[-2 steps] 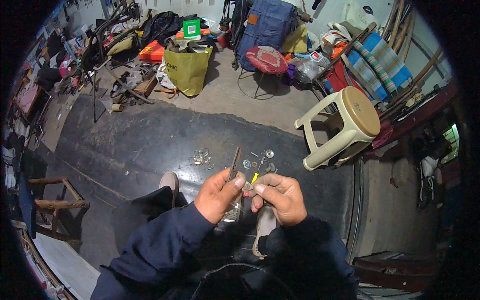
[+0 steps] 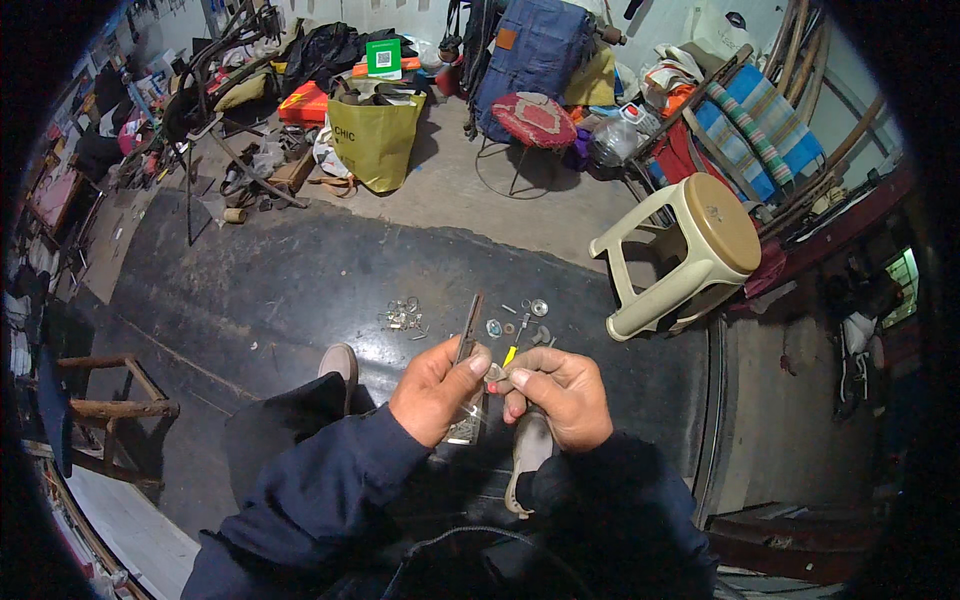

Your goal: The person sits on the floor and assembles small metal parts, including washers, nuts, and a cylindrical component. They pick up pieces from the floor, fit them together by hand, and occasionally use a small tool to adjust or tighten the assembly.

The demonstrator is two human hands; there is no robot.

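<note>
The left hand grips a dark bar; the right hand pinches, contents unclear; loose parts suggest unfinished work.

On the yellow shopping bag we can read a short word in dark capital letters, printed toward its left side, with a fainter mark beneath it that we cannot make out. Just above the bag we see a green sign bearing a square black-and-white QR code; its finer details are too small for us. On the blue bag we spot a brown patch, and on the plastic stool a small dark emblem, both illegible to us.
</note>
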